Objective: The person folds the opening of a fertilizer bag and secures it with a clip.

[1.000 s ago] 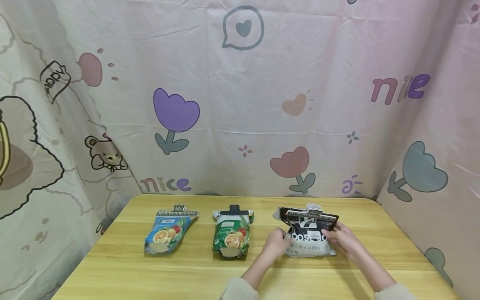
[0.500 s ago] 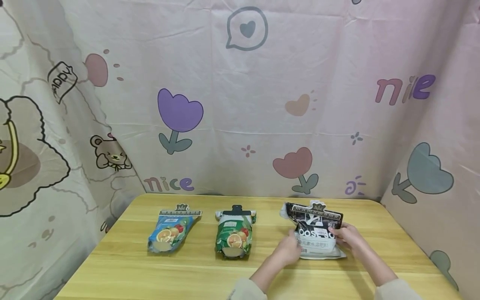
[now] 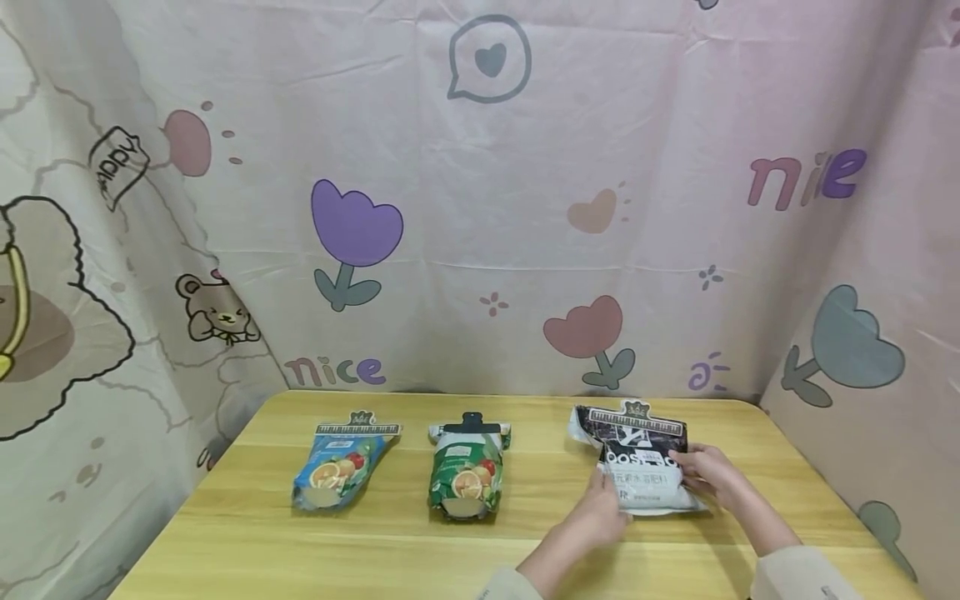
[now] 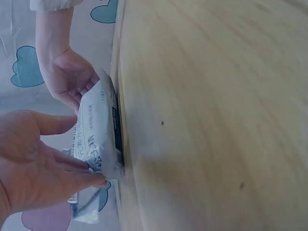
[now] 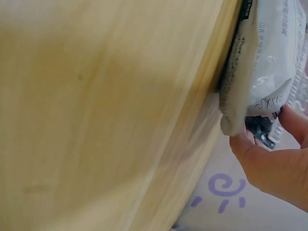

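Observation:
A black-and-white fertilizer bag (image 3: 641, 479) lies at the right of the table, its folded black top held by a clip with piano keys (image 3: 636, 419). My right hand (image 3: 716, 477) grips its right side, thumb on the front and fingers behind. At the lower left side my left hand (image 3: 596, 517) touches the bag with fairly straight fingers. In the left wrist view, that hand's thumb (image 4: 57, 124) stands apart from the fingers, which lie along the bag's edge. The right wrist view shows the right hand (image 5: 269, 159) at the bag's corner.
To the left lie a green bag (image 3: 465, 475) with a black clip (image 3: 472, 423) and a blue bag (image 3: 337, 471) with a piano-key clip (image 3: 360, 425). All rest on a wooden table (image 3: 375, 558). A printed curtain (image 3: 450, 208) hangs behind.
The fertilizer bag has shifted a little to the right and turned slightly. Both hands have moved right with it, and the left hand's fingers have straightened against its side.

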A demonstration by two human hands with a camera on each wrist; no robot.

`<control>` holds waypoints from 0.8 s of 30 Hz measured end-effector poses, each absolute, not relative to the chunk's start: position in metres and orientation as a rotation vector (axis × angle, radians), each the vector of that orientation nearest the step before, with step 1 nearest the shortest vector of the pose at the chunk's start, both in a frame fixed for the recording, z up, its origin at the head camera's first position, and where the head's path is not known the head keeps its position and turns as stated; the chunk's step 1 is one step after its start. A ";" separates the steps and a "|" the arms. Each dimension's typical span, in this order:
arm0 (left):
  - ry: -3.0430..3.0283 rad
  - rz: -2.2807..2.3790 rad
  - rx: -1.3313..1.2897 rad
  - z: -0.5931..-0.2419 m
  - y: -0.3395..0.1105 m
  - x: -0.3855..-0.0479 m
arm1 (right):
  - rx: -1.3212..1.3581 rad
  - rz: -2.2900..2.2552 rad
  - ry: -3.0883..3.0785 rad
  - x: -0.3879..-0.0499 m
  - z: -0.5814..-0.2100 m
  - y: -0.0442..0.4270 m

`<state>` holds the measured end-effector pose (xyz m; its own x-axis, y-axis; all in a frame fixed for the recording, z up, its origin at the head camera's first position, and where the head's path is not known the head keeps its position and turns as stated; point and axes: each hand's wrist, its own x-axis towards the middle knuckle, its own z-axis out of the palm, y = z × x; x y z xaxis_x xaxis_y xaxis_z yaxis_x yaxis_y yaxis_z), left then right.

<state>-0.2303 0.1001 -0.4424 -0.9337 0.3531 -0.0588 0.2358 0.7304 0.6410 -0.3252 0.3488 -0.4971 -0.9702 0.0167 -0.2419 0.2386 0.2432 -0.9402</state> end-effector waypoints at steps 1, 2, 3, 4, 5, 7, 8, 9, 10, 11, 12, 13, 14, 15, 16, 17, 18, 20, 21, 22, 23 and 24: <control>2.763 0.958 0.486 -0.442 0.100 -0.230 | 0.212 -1.814 2.309 -0.320 -0.490 0.346; 2.772 0.931 0.495 -0.442 0.100 -0.230 | 0.203 -1.821 2.291 -0.314 -0.481 0.341; 2.774 0.909 0.501 -0.442 0.099 -0.230 | 0.189 -1.823 2.273 -0.308 -0.474 0.336; 2.776 0.891 0.504 -0.442 0.099 -0.230 | 0.185 -1.822 2.256 -0.302 -0.466 0.331; 2.781 0.876 0.503 -0.443 0.098 -0.230 | 0.170 -1.805 2.257 -0.297 -0.459 0.327; 2.783 0.858 0.502 -0.443 0.098 -0.231 | 0.122 -1.735 2.304 -0.287 -0.448 0.319; 2.786 0.847 0.506 -0.443 0.098 -0.231 | 0.130 -1.702 2.338 -0.283 -0.445 0.315; 2.790 0.836 0.513 -0.443 0.098 -0.232 | 0.127 -1.668 2.374 -0.281 -0.442 0.312; 2.792 0.827 0.518 -0.443 0.097 -0.233 | 0.113 -1.633 2.409 -0.279 -0.441 0.309; 2.799 0.815 0.525 -0.443 0.097 -0.234 | 0.102 -1.598 2.451 -0.278 -0.439 0.307; 2.804 0.802 0.530 -0.442 0.097 -0.235 | 0.098 -1.561 2.491 -0.277 -0.439 0.305; 2.810 0.790 0.538 -0.441 0.097 -0.236 | 0.093 -1.529 2.521 -0.277 -0.439 0.304; 2.815 0.783 0.544 -0.441 0.097 -0.236 | 0.101 -1.504 2.546 -0.277 -0.439 0.303; 2.817 0.780 0.544 -0.440 0.097 -0.237 | 0.100 -1.479 2.569 -0.277 -0.439 0.302; 2.820 0.779 0.546 -0.440 0.098 -0.237 | 0.104 -1.453 2.590 -0.277 -0.439 0.302; 2.821 0.782 0.546 -0.440 0.098 -0.237 | 0.114 -1.434 2.612 -0.277 -0.439 0.301; 2.819 0.786 0.545 -0.441 0.098 -0.238 | 0.115 -1.414 2.631 -0.277 -0.440 0.301; 2.814 0.801 0.538 -0.441 0.098 -0.238 | 0.111 -1.394 2.658 -0.278 -0.442 0.300; 2.812 0.809 0.531 -0.441 0.097 -0.239 | 0.114 -1.386 2.670 -0.278 -0.443 0.299; 2.812 0.810 0.529 -0.441 0.097 -0.239 | 0.114 -1.386 2.678 -0.278 -0.444 0.298; 2.814 0.810 0.523 -0.441 0.097 -0.239 | 0.111 -1.389 2.681 -0.278 -0.444 0.298; 2.818 0.803 0.520 -0.441 0.097 -0.240 | 0.113 -1.387 2.682 -0.277 -0.445 0.297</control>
<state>-0.2397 0.0975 -0.4412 -0.9257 0.3730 -0.0627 0.2839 0.7948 0.5364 -0.2774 0.2975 -0.4448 -0.9900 0.0110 -0.1407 0.1212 0.5770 -0.8077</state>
